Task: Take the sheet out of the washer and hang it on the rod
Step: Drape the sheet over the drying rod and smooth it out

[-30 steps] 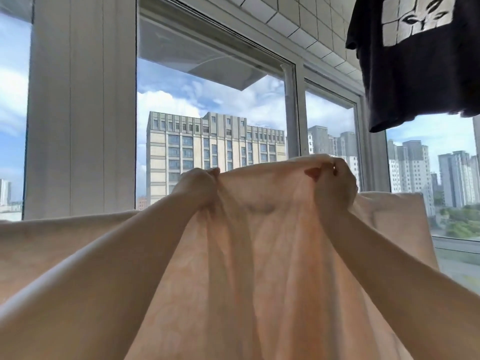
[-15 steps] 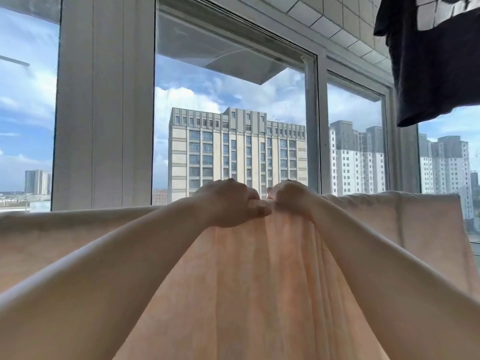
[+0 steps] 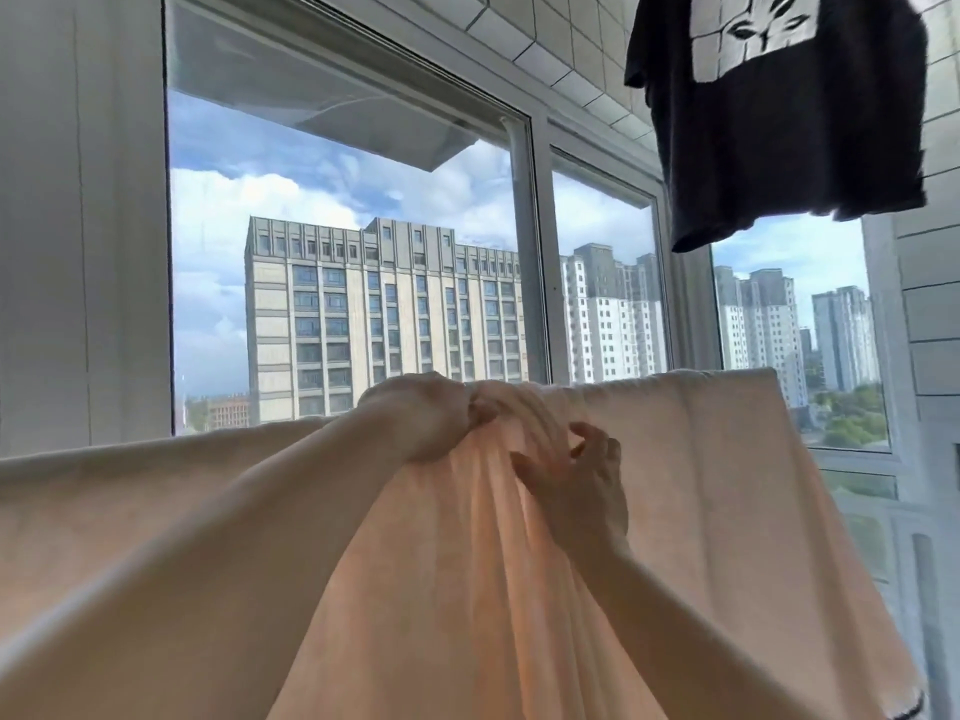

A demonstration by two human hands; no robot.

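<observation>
A pale peach sheet (image 3: 727, 485) hangs draped across the view, its top fold running from the left edge to the right. The rod under the fold is hidden by the cloth. My left hand (image 3: 421, 418) grips a bunched part of the sheet at the top fold, near the middle. My right hand (image 3: 576, 480) is just below and to the right of it, fingers spread and loosely bent, in front of the hanging cloth and holding nothing. The washer is out of view.
A dark T-shirt (image 3: 779, 111) with a white print hangs at the upper right, above the sheet. Behind the sheet is a large window (image 3: 343, 252) with white frames; tiled wall lies at the right.
My right hand has let go of the top fold and dropped a little lower with fingers spread. My left hand keeps its grip on the bunched cloth.
</observation>
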